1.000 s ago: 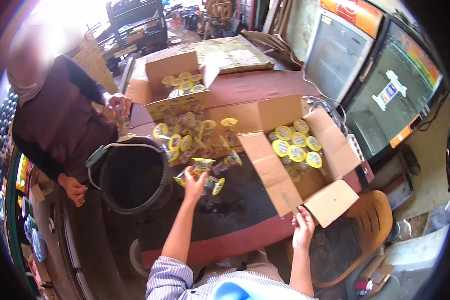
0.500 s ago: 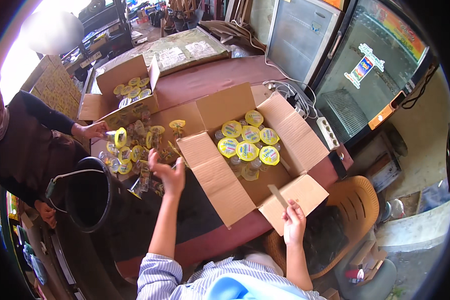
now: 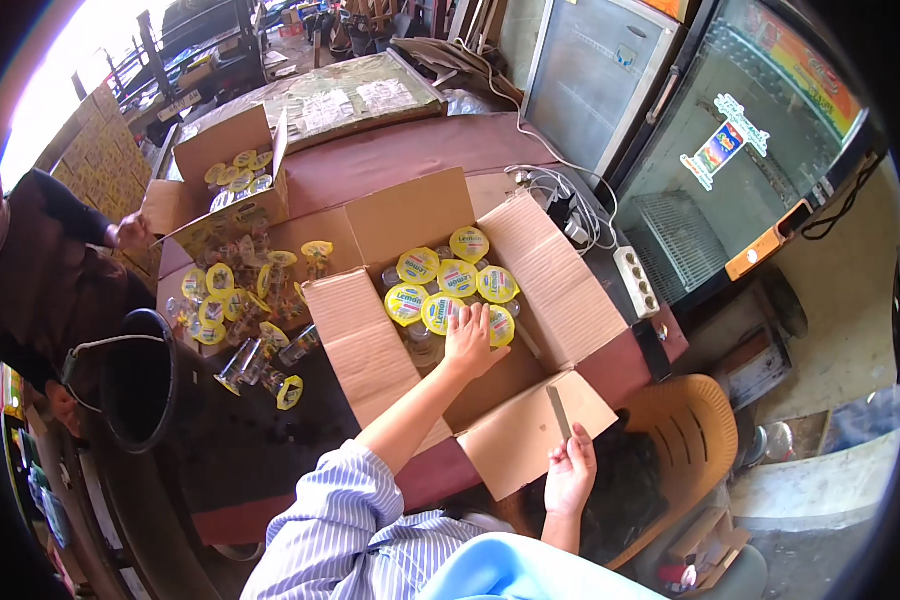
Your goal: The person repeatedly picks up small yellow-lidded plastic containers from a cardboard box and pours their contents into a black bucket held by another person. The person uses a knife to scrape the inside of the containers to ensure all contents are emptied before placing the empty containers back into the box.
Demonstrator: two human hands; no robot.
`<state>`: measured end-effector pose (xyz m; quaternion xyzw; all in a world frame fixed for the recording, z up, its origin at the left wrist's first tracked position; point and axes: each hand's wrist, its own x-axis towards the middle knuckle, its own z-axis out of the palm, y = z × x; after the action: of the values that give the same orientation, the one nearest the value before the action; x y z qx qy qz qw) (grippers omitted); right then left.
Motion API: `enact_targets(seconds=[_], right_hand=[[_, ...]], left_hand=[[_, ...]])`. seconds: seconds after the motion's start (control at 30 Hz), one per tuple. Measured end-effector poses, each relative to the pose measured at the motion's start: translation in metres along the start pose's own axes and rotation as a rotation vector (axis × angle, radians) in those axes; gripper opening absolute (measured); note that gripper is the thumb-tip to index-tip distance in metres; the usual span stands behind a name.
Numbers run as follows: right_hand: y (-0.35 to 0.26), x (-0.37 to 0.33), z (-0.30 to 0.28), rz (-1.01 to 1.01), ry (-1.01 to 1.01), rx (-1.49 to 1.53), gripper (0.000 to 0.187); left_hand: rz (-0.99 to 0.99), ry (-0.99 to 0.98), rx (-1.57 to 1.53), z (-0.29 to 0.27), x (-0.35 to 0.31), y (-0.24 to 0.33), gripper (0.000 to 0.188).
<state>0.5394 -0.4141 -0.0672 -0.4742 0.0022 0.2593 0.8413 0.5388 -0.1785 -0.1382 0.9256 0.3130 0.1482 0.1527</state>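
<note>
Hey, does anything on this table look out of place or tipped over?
Yes: several yellow-lidded cups lie tipped in a jumble on the table near the black bucket. They look untidy against the cups in the open carton, mostly standing lids up.

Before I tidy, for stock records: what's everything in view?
Near carton: 1, brown, table centre
Lidded cups: at least seven, yellow, in near carton
Loose cups: many, yellow lids, left of near carton
Far carton: 1, brown, upper left
Bucket: 1, black, left
Table: 1, maroon and black, middle
Coolers: 2, grey and black, upper right
Power strip: 1, white, right
Chair: 1, orange, lower right
Clutter: uncounted, mixed, top
Other person: 1, dark top, left
Flat strip: 1, greyish, lower centre
Left hand: 1, bare, at lidded cups
Right hand: 1, bare, grip closed on flat strip
</note>
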Motion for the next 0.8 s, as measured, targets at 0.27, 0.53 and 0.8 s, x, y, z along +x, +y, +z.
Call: enact_targets(seconds=[0.27,0.53,0.8], right_hand=[[-0.007,0.013,-0.018,-0.048,0.021,-0.013,0.024],[-0.008,0.015,-0.002,-0.056,-0.059,-0.044,0.024],[0.027,-0.011,0.041,0.033,-0.219,-0.032,0.022]], left_hand=[[0.151,0.093,0.062,0.021,-0.001,0.006,0.084],[0.178,0.283,-0.863,-0.031,-0.047,0.022,0.099],[0.034,0.534,-1.252,-0.141,-0.141,-0.02,0.112]])
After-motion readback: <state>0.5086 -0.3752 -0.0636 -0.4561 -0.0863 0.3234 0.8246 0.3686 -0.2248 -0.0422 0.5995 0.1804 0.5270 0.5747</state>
